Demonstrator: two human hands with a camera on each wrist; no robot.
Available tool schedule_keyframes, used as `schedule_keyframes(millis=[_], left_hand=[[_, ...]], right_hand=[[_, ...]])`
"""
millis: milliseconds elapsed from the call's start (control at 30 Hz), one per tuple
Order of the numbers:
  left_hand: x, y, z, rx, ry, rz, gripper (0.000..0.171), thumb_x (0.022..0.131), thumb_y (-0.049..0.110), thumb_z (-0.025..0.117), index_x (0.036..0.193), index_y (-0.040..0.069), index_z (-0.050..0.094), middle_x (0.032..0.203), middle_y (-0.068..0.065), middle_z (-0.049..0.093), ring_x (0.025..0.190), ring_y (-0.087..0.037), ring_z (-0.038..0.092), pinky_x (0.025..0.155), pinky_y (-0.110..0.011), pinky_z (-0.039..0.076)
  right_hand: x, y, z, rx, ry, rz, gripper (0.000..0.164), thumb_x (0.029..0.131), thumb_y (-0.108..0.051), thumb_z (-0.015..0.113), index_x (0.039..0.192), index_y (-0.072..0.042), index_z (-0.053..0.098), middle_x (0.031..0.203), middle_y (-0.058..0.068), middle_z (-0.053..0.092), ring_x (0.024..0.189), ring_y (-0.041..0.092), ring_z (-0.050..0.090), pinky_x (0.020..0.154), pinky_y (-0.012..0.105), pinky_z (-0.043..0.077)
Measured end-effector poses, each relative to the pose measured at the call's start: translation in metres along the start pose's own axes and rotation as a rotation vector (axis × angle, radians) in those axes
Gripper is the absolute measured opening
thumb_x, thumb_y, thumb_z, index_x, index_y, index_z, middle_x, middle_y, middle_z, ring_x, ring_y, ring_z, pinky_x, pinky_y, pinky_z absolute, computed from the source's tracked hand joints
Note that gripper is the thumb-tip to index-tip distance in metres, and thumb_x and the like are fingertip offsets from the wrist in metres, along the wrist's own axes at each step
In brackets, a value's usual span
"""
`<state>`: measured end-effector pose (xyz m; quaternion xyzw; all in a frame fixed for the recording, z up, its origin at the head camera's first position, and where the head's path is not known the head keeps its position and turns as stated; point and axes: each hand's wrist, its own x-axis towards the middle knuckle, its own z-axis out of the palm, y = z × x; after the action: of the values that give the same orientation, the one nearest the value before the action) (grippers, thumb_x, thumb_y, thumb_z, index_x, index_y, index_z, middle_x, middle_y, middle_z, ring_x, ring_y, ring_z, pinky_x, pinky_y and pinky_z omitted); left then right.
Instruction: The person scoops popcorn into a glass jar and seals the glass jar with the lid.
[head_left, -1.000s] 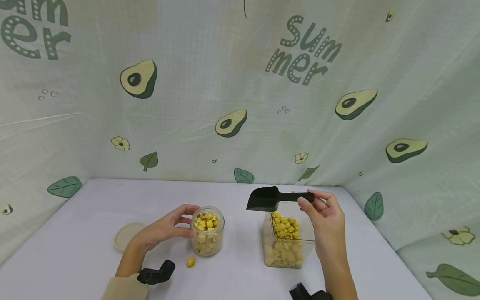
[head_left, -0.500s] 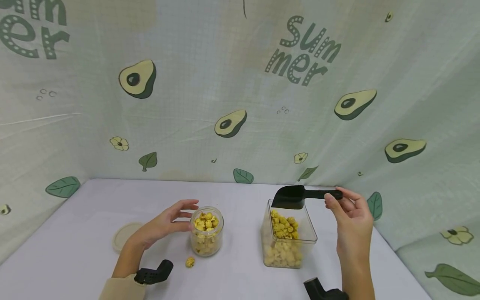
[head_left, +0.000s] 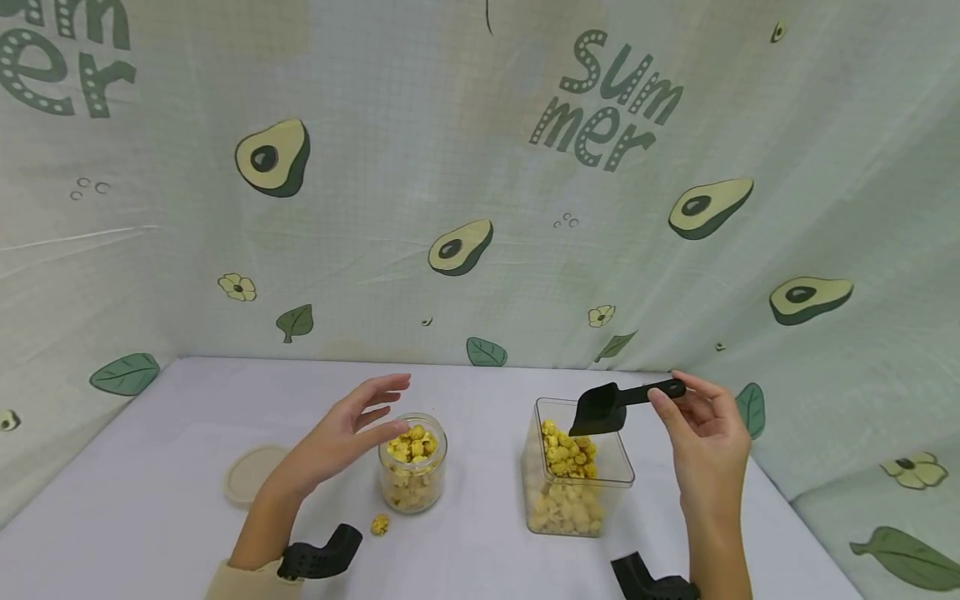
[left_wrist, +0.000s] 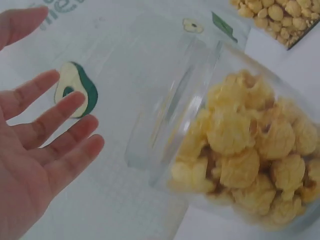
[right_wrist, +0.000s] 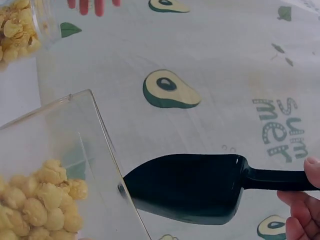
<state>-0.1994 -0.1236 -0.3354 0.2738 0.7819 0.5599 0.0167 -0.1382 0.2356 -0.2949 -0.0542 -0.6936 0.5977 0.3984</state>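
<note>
My right hand [head_left: 705, 429] pinches the handle of a black scoop [head_left: 600, 410] between thumb and fingers. The scoop tilts downward to the left over a clear square container [head_left: 617, 467], partly filled with yellow popcorn [head_left: 567, 454]. In the right wrist view the scoop [right_wrist: 187, 187] shows no popcorn on its visible side. At the left stands a round glass jar [head_left: 412, 487] of popcorn, uncovered. My left hand [head_left: 337, 437] hovers beside and above its rim with fingers extended. In the left wrist view that hand [left_wrist: 35, 145] is apart from the jar [left_wrist: 240, 155].
A single popcorn piece [head_left: 380, 524] lies on the white table [head_left: 465, 550] in front of the jar. To the jar's left is a round pale lid [head_left: 251, 475]. A printed avocado curtain [head_left: 360, 208] hangs behind the table.
My right hand moved rightward with the scoop, which now tips down over the square container. My left hand left the jar's side and rose slightly.
</note>
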Motion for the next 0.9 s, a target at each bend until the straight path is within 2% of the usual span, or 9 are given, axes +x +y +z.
schedule_keyframes(millis=[133, 267, 400, 567, 700, 800, 900], left_hand=[[0.004, 0.012, 0.014, -0.056, 0.042, 0.084, 0.053, 0.089, 0.015, 0.062, 0.137, 0.012, 0.041, 0.139, -0.002, 0.043, 0.126, -0.015, 0.042, 0.106, -0.033, 0.037], [0.009, 0.018, 0.032, -0.151, 0.056, 0.139, 0.052, 0.088, 0.01, 0.063, 0.136, 0.01, 0.042, 0.138, -0.002, 0.045, 0.124, -0.008, 0.044, 0.104, -0.027, 0.04], [0.015, 0.021, 0.053, -0.243, 0.044, 0.159, 0.052, 0.087, 0.008, 0.064, 0.135, 0.007, 0.043, 0.136, -0.005, 0.047, 0.124, -0.018, 0.046, 0.101, -0.031, 0.043], [0.022, 0.022, 0.084, -0.373, -0.014, 0.105, 0.053, 0.086, 0.008, 0.065, 0.134, 0.005, 0.043, 0.136, -0.012, 0.046, 0.124, -0.033, 0.045, 0.096, -0.026, 0.046], [0.027, 0.018, 0.106, -0.414, -0.064, 0.028, 0.054, 0.085, 0.008, 0.065, 0.135, 0.009, 0.044, 0.138, -0.01, 0.045, 0.123, -0.03, 0.046, 0.094, -0.023, 0.047], [0.029, 0.013, 0.119, -0.404, -0.076, -0.009, 0.055, 0.085, 0.005, 0.064, 0.135, 0.011, 0.043, 0.139, -0.008, 0.044, 0.121, -0.027, 0.047, 0.092, -0.022, 0.048], [0.029, 0.008, 0.13, -0.391, -0.065, -0.009, 0.056, 0.084, 0.003, 0.063, 0.136, 0.01, 0.043, 0.139, -0.01, 0.043, 0.12, -0.029, 0.047, 0.089, -0.022, 0.049]], right_hand=[[-0.002, 0.003, 0.0, -0.176, -0.025, -0.069, 0.036, 0.081, -0.003, 0.07, 0.115, -0.006, 0.061, 0.086, -0.015, 0.063, 0.08, 0.006, 0.057, 0.072, 0.007, 0.046], [-0.003, 0.004, 0.002, -0.21, -0.056, -0.159, 0.036, 0.079, 0.001, 0.07, 0.113, -0.003, 0.062, 0.085, -0.016, 0.061, 0.08, 0.004, 0.057, 0.075, 0.007, 0.045], [-0.004, 0.004, 0.006, -0.276, -0.084, -0.256, 0.035, 0.077, 0.002, 0.071, 0.111, -0.004, 0.064, 0.083, -0.018, 0.06, 0.076, 0.0, 0.055, 0.071, 0.004, 0.043], [-0.007, 0.005, 0.009, -0.394, -0.105, -0.361, 0.034, 0.077, -0.002, 0.073, 0.109, -0.009, 0.065, 0.081, -0.003, 0.063, 0.074, -0.005, 0.05, 0.062, 0.007, 0.037], [-0.008, 0.007, 0.01, -0.461, -0.12, -0.414, 0.034, 0.076, -0.003, 0.074, 0.108, -0.01, 0.066, 0.082, 0.007, 0.064, 0.075, -0.007, 0.046, 0.059, 0.009, 0.035], [-0.008, 0.01, 0.011, -0.479, -0.141, -0.434, 0.035, 0.075, -0.003, 0.075, 0.108, -0.009, 0.066, 0.082, 0.008, 0.062, 0.076, -0.007, 0.044, 0.058, 0.009, 0.036], [-0.009, 0.013, 0.012, -0.492, -0.164, -0.449, 0.035, 0.073, -0.002, 0.076, 0.107, -0.009, 0.066, 0.079, 0.006, 0.059, 0.074, -0.007, 0.043, 0.056, 0.009, 0.036]])
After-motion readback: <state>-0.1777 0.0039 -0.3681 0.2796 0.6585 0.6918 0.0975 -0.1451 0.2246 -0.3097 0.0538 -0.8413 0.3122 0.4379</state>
